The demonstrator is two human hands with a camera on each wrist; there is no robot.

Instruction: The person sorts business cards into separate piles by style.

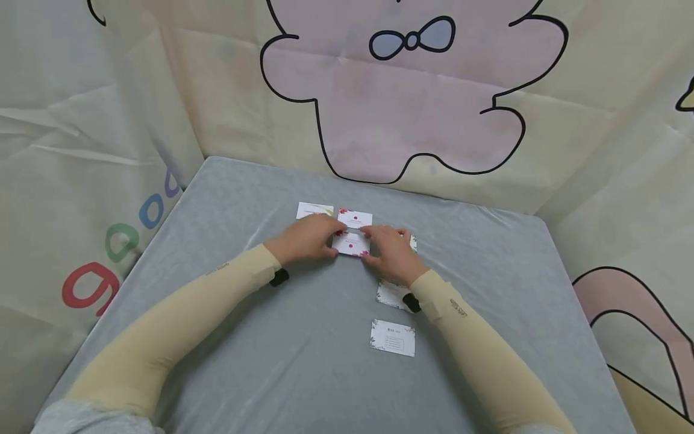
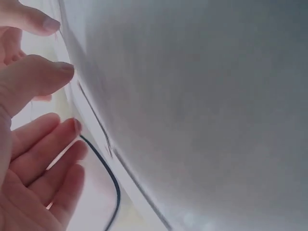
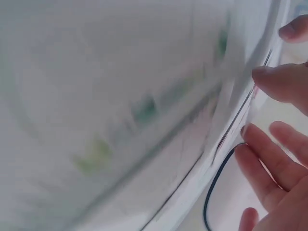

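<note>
A white card with red flower corners and a red dot (image 1: 351, 245) lies on the grey cloth between both hands. My left hand (image 1: 308, 239) is at its left side, thumb near the lower corner and fingertips at the upper one. Opposite it, my right hand (image 1: 397, 255) has its thumb and forefinger at the right side. Fingers of both hands look relaxed and spread in the wrist views. Directly behind lies a matching red-flowered card (image 1: 355, 219). A white card with a yellow-green curve (image 1: 313, 210) is to its left, partly behind my left hand.
A leaf-patterned card (image 1: 414, 243) shows past my right hand, mostly hidden. Under the right wrist lies another leafy card (image 1: 391, 295), with a third leafy card (image 1: 393, 337) nearer me. Grey cloth covers the table (image 1: 260, 361); printed curtains (image 1: 412, 120) surround its back and sides.
</note>
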